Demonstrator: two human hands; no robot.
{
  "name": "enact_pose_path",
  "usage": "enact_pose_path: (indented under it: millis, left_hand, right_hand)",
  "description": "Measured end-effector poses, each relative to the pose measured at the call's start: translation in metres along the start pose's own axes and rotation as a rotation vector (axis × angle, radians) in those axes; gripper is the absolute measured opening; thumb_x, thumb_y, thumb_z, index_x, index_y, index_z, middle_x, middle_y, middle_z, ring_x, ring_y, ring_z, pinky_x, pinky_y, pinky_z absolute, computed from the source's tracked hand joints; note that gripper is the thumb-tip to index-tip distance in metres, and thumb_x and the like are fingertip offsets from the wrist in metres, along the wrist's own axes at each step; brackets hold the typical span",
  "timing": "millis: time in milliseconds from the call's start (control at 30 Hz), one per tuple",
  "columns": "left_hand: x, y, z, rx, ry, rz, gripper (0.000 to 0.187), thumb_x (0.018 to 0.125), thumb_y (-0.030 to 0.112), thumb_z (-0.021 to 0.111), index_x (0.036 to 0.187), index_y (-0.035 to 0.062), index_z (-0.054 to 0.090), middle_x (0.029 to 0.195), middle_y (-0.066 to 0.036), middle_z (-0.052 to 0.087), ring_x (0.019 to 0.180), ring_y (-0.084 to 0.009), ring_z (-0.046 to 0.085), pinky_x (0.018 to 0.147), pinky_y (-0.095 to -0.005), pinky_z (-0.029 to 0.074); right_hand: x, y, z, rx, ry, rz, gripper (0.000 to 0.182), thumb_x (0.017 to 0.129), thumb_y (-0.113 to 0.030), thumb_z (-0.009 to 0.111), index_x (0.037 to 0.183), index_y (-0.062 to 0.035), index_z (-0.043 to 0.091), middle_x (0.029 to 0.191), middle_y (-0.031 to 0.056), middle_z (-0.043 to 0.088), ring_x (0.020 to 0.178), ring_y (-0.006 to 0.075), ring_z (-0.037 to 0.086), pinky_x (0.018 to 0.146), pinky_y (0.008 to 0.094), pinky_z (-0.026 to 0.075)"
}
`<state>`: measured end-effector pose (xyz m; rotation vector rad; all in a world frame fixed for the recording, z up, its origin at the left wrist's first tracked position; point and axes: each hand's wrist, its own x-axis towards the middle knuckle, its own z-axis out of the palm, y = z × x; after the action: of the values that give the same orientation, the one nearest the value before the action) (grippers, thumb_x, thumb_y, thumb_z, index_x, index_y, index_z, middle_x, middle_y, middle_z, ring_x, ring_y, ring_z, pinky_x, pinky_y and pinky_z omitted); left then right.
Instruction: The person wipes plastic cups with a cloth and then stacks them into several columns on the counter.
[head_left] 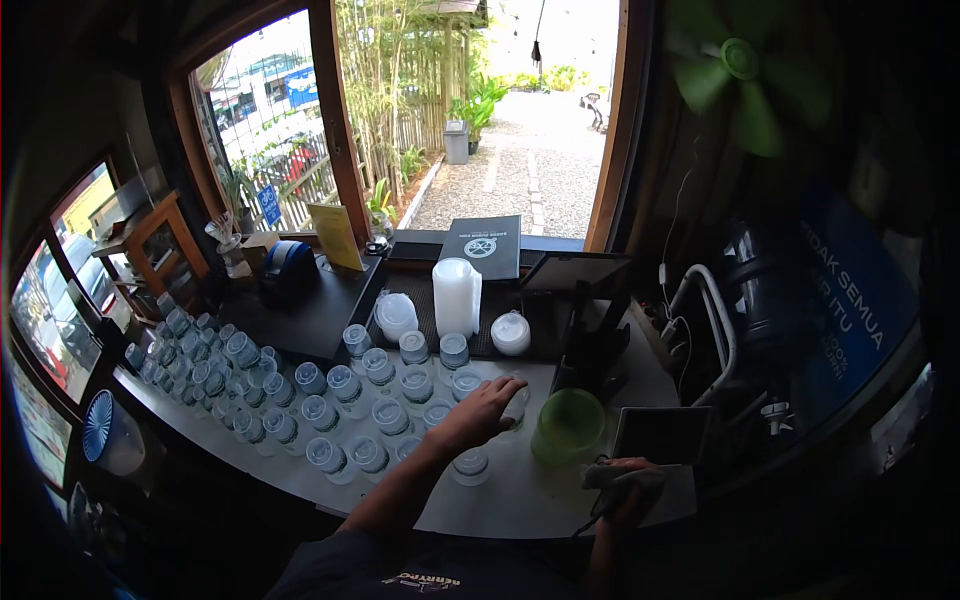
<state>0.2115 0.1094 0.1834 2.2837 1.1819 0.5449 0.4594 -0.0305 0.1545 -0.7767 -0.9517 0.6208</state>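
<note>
My left hand is over the right end of the rows of upside-down clear glasses, its fingers curved round the top of a glass that they partly hide. Whether it grips that glass I cannot tell. Further right, near the counter's front edge, my right hand is closed on a grey cloth that hangs down below the fingers. Between the two hands stands a green round container.
A dark flat screen lies right of the green container. Behind the glasses stand stacked white cups, white lids and a black menu. Many more glasses fill the counter's left. A metal-framed chair is at the right.
</note>
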Motion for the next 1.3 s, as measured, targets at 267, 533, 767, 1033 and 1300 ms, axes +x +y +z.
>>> enact_pose_path:
  millis: [267,533,767,1033,1300]
  left_hand:
    - [0.001,0.007,-0.011,-0.102,0.023,0.004,0.076,0.085,0.007,0.076,0.149,0.0091,0.037,0.147,-0.020,0.044,0.138,-0.0389,0.044,0.116,-0.0438,0.041]
    - [-0.024,0.023,-0.048,-0.225,0.436,0.134,0.077,0.080,0.017,0.085,0.142,0.0073,0.041,0.139,-0.018,0.053,0.128,-0.0339,0.056,0.107,-0.0429,0.046]
    - [-0.063,0.052,-0.008,-0.674,0.512,0.333,0.083,0.074,0.017,0.091,0.139,0.0054,0.041,0.134,-0.013,0.056,0.128,-0.0249,0.056,0.107,-0.0401,0.044]
    - [-0.120,0.053,0.009,-0.637,0.399,0.333,0.075,0.087,0.045,0.079,0.138,0.0024,0.044,0.130,-0.017,0.057,0.128,-0.0293,0.052,0.109,-0.0421,0.039]
    - [-0.142,0.029,-0.008,-0.622,0.894,0.150,0.067,0.087,0.039,0.080,0.130,0.0055,0.042,0.127,-0.019,0.059,0.120,-0.0314,0.059,0.103,-0.0429,0.047]
  right_hand:
    - [-0.001,0.007,0.004,0.024,0.000,-0.011,0.042,0.096,-0.045,0.058,0.103,-0.0035,0.053,0.091,0.0137,0.060,0.086,0.0262,0.064,0.086,0.0440,0.053]
    - [-0.005,-0.003,0.005,0.431,0.299,0.113,0.061,0.102,-0.045,0.047,0.148,-0.0076,0.034,0.144,0.0145,0.045,0.131,0.0311,0.050,0.109,0.0479,0.043]
    - [-0.010,0.030,0.048,0.728,-0.281,0.456,0.070,0.106,-0.046,0.044,0.160,-0.0093,0.019,0.159,0.0157,0.032,0.147,0.0278,0.034,0.121,0.0426,0.028]
    - [-0.028,-0.015,0.121,0.259,-0.589,0.344,0.078,0.097,-0.026,0.065,0.158,-0.0040,0.022,0.148,0.0217,0.045,0.136,0.0320,0.049,0.113,0.0456,0.042]
    - [-0.076,0.005,0.170,0.427,-0.591,0.510,0.086,0.096,-0.019,0.067,0.161,-0.0063,0.012,0.156,0.0199,0.035,0.139,0.0332,0.044,0.115,0.0434,0.035]
